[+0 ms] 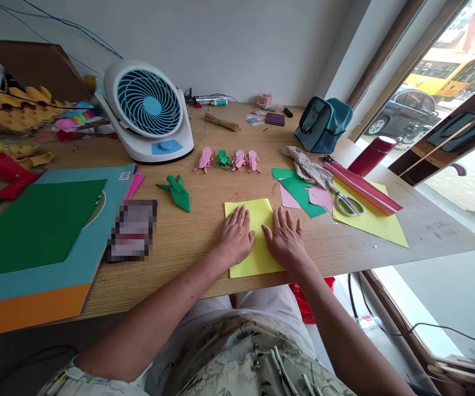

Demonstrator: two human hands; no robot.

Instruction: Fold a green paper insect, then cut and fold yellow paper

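Observation:
A sheet of yellow paper (pixel 257 258) lies near the table's front edge, directly before me. My left hand (pixel 236 234) rests flat on its left part, fingers stretched out. On its right side lies my right hand (pixel 284 235), also flat, with the fingers somewhat spread. Neither hand grasps anything. Behind the sheet stands a row of small folded paper figures, pink ones (pixel 239 159) and a green one (pixel 223 159). A larger green folded paper piece (pixel 178 192) sits to the left of my left hand.
A fan (pixel 150 110) stands at the back left. Left are coloured sheets (pixel 34 220) and a blurred-out phone-like object (pixel 133 231). To the right lie green and pink paper scraps (pixel 303 192), scissors (pixel 347 204), yellow paper (pixel 381 223), a red roll (pixel 365 184) and a teal bag (pixel 323 125).

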